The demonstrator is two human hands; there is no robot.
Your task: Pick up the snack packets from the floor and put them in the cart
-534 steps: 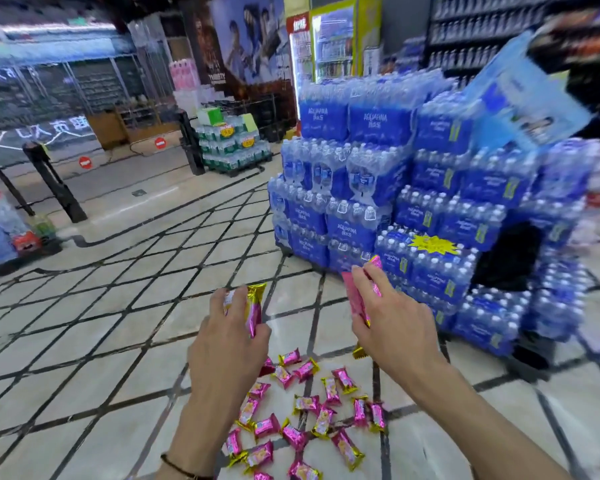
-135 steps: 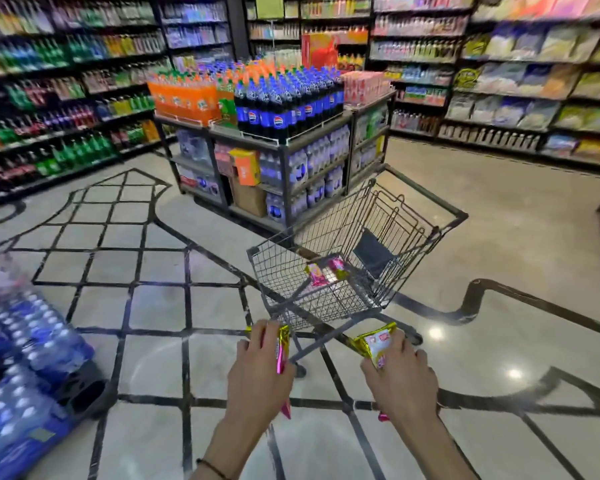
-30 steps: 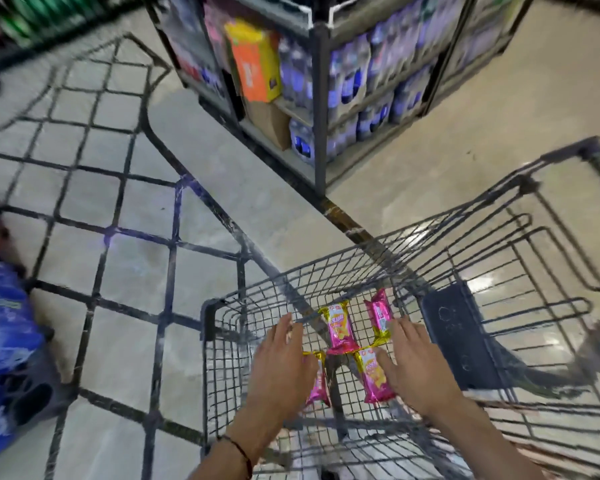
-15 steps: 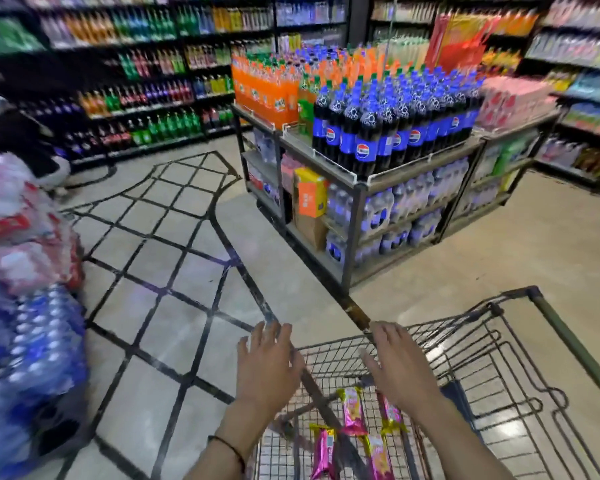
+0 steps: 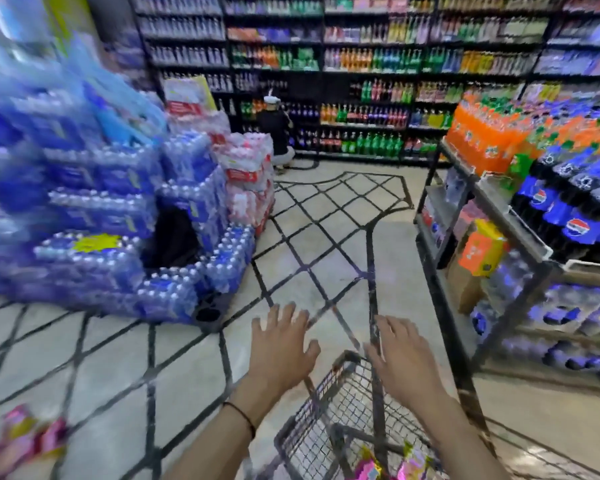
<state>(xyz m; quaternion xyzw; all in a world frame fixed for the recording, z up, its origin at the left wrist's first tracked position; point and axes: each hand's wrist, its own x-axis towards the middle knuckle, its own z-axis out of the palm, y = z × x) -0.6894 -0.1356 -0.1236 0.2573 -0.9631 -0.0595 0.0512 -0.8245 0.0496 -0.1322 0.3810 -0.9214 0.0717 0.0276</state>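
Looking down from the head camera onto two bare hands held out above the front end of a wire cart (image 5: pixel 340 400). Held palm down just beside the cart's left rim: left hand (image 5: pixel 281 348), fingers straight and spread, gripping nothing, with a thin dark band (image 5: pixel 243 415) at the wrist. Held over the cart's front corner: right hand (image 5: pixel 400 362), likewise flat, spread and empty; contact with the wire not discernible for either hand. Lying in the cart basket at the bottom edge of the frame: pink-and-gold snack packets (image 5: pixel 371 469), only partly in view. Lying on the tiled floor (image 5: pixel 326 244) at lower left, well apart from the cart: further snack packets (image 5: pixel 25 434), blurred. Stacked at left: shrink-wrapped packs of water bottles (image 5: pixel 118 202), smeared by motion. Standing at right, near the cart: a metal rack (image 5: pixel 506 216) loaded with orange and dark soda bottles. Lining the back wall: drink shelves (image 5: pixel 378 60), with a person in dark clothes (image 5: pixel 274 129) low before them.
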